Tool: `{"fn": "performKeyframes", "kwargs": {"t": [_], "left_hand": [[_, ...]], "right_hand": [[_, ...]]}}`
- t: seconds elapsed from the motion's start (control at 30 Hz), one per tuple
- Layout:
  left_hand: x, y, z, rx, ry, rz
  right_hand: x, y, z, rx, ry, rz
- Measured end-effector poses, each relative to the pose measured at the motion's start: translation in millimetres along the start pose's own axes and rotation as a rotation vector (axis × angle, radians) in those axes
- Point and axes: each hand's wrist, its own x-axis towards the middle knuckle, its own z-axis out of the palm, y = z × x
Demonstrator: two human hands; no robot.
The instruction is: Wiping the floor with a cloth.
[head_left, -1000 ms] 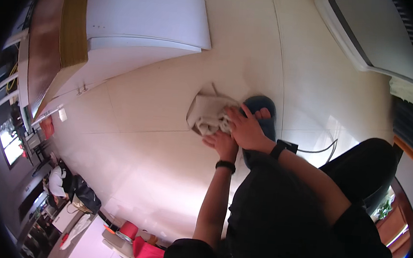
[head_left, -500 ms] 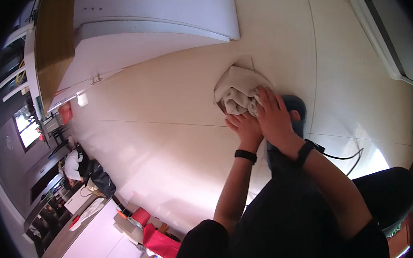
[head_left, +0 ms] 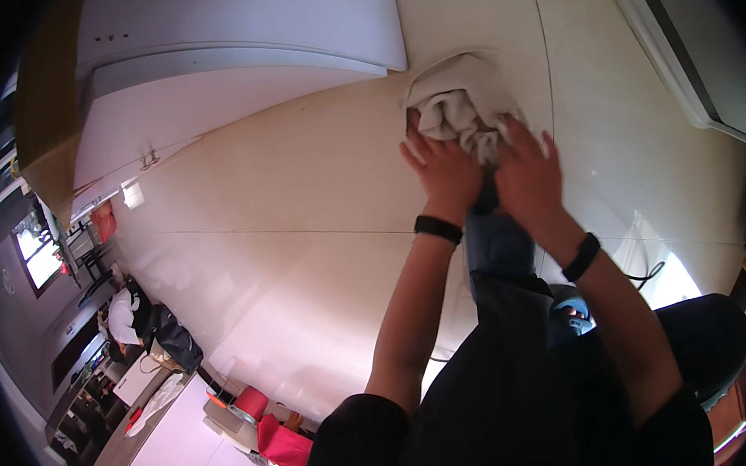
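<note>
So the crumpled beige fabric cloth [head_left: 468, 83] is up in the upper middle of the frame, lying on the glossy cream tile floor [head_left: 307, 175] just past both bare hands. Its bunched folds face the fingers, and the flatter part spreads away toward the top edge. The left hand [head_left: 453, 178], black band [head_left: 438, 229] on its wrist, sits palm down at the cloth's lower left with a couple of fingers splayed out at the side. The right hand [head_left: 532, 177], also wearing a black wristband [head_left: 581, 256], is at the lower right corner of the cloth, fingers pointing up the frame. Both touch the fabric, but the right fingers are smeared by motion blur, and honestly I can't tell whether either hand is pinching it or just pressing down.

Compared with half a second ago, the cloth is higher in the frame and a bit further right, level with the corner of the big white panel [head_left: 241, 12] at upper left. The hands have gone up with it and spread: they were close together, now there's a clear gap between the palms. A dark blue slipper, I think [head_left: 499, 243], shows below that gap; it was right of the hands before. A second blue slipper [head_left: 561, 322] with toes now peeks out at lower right.
</note>
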Motion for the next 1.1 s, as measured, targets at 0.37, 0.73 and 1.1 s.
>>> {"fn": "performKeyframes", "kwargs": {"t": [0.37,0.73,1.1], "left_hand": [[-6.1,151.1,29.7,-0.259,-0.076,0.696],[3.5,129.2,-1.2,-0.284,-0.243,0.467],[-12.6,15.6,-18.3,-0.189,-0.271,0.090]], "right_hand": [[-4.7,132.5,-56.8,-0.183,-0.886,0.448],[-2.9,141.4,-11.5,0.134,-0.747,0.255],[29.0,24.3,-10.0,0.173,-0.191,0.026]]}}
